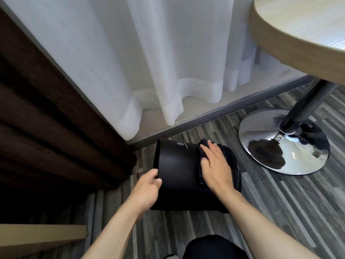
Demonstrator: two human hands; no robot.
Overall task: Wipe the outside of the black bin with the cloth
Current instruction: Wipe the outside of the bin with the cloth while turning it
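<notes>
The black bin (177,165) lies tipped on its side on the striped grey floor, with a small pale logo near its far edge. My left hand (147,187) grips the bin's left end, thumb on the outside. My right hand (214,165) lies flat on the bin's upper side, fingers spread, pressing a dark cloth (200,161) against it. Most of the cloth is hidden under the palm; a fold hangs down at the left of the hand.
A round wooden table (298,34) on a dark post with a shiny chrome base (283,143) stands to the right. White sheer curtains (149,62) hang behind the bin, a dark brown curtain (46,128) to the left. A cardboard piece (41,238) lies bottom left.
</notes>
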